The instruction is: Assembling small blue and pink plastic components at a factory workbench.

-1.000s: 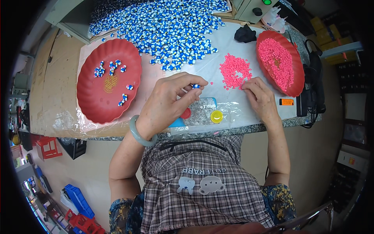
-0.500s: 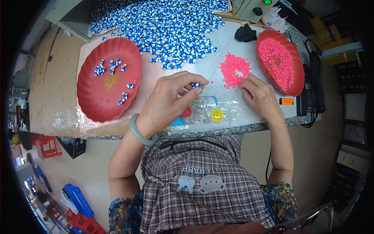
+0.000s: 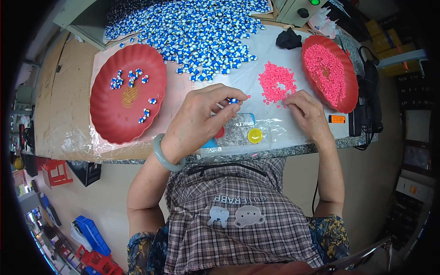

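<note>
My left hand [image 3: 199, 117], with a pale green bangle at its wrist, pinches a small blue-and-white figure-like piece [image 3: 233, 101] between thumb and index finger. One loose pink bit [image 3: 249, 96] lies just beyond those fingertips. At the lower right edge of a scattered pink pile [image 3: 271, 81], my right hand [image 3: 308, 113] has its fingers drawn together; whatever is between the tips is too small to make out. A red scalloped tray [image 3: 110, 114] on the left holds several blue-and-white pieces with pink on them. Another red tray [image 3: 352, 98] on the right is heaped with pink bits.
A large heap of blue-and-white pieces [image 3: 206, 43] covers the back of the table. Near the front edge lie a yellow round lid [image 3: 255, 135] and a blue-edged clear sheet [image 3: 238, 126]. A black cloth [image 3: 288, 39] and an orange-labelled black object [image 3: 337, 119] are at the right.
My right hand has drawn back slightly to the right and down along the pink pile's edge. The left hand has barely moved, with the blue-and-white piece still pinched.
</note>
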A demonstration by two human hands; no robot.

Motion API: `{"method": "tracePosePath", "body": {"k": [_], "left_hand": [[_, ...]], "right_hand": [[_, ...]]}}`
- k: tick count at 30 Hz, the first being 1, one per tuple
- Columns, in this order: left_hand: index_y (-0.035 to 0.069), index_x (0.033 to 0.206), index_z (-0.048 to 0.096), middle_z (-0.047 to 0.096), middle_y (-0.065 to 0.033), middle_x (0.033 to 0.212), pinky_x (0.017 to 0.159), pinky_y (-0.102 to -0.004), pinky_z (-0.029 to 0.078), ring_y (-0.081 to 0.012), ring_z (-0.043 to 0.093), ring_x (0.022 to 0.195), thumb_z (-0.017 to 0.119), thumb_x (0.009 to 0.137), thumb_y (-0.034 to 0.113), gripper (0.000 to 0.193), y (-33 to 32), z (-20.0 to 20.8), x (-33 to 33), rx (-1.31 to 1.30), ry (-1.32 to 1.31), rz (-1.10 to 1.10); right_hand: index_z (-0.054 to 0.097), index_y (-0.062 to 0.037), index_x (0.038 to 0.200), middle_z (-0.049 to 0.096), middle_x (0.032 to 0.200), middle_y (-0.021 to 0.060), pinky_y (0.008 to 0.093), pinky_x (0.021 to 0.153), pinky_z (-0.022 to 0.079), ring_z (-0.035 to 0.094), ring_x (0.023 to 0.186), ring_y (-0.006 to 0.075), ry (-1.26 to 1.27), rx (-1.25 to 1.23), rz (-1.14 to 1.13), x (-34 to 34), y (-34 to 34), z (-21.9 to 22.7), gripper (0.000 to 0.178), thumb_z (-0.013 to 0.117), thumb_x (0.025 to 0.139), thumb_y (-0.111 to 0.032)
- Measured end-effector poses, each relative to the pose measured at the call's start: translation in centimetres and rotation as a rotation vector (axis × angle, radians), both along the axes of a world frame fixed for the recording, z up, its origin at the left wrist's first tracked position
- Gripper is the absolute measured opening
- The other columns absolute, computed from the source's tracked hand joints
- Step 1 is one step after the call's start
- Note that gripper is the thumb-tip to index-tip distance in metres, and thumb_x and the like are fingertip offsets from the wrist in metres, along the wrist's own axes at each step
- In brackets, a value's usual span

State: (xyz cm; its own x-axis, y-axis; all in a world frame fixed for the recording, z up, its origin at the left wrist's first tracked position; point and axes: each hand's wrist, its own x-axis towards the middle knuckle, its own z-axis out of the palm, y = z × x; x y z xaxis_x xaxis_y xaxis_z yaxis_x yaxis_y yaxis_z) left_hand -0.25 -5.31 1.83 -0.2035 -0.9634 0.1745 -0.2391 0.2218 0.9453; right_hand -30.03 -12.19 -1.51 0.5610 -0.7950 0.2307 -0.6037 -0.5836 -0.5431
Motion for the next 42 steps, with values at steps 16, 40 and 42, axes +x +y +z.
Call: {"method": "tracePosePath", "body": {"k": [16, 40, 42], "left_hand": [[-0.001, 0.109, 0.069, 0.070, -0.0128, 0.098, 0.068, -0.0320, 0.059, -0.0204, 0.070, 0.073, 0.064, 0.093, 0.004, 0.017, 0.0, 0.1, -0.3, -0.008, 0.003, -0.007], [0.002, 0.097, 0.066, 0.063, -0.0088, 0.081, 0.054, -0.0277, 0.045, -0.0133, 0.058, 0.059, 0.071, 0.087, 0.005, 0.011, 0.2, -0.2, -3.5, -0.201, -0.106, -0.071], [0.002, 0.095, 0.066, 0.063, -0.0092, 0.080, 0.054, -0.0272, 0.045, -0.0129, 0.058, 0.059, 0.071, 0.087, 0.005, 0.011, 0.2, 0.1, -3.4, -0.207, -0.105, -0.070]], "right_hand": [[0.064, -0.0004, 0.092, 0.065, 0.093, 0.0094, 0.0322, 0.065, 0.054, 0.067, 0.077, 0.0216, 0.180, -0.082, 0.082, 0.4, -0.4, 0.2, 0.015, 0.071, 0.080, 0.006], [0.053, 0.0018, 0.099, 0.068, 0.089, 0.0129, 0.0243, 0.062, 0.056, 0.067, 0.072, 0.0133, -0.614, 0.719, 0.104, 4.9, 3.2, 3.3, 0.020, 0.068, 0.089, 0.010], [0.057, 0.0037, 0.098, 0.068, 0.089, 0.0123, 0.0242, 0.062, 0.057, 0.068, 0.073, 0.0136, -0.587, 0.671, 0.101, 5.0, 3.3, 3.6, 0.016, 0.068, 0.088, 0.009]]}}
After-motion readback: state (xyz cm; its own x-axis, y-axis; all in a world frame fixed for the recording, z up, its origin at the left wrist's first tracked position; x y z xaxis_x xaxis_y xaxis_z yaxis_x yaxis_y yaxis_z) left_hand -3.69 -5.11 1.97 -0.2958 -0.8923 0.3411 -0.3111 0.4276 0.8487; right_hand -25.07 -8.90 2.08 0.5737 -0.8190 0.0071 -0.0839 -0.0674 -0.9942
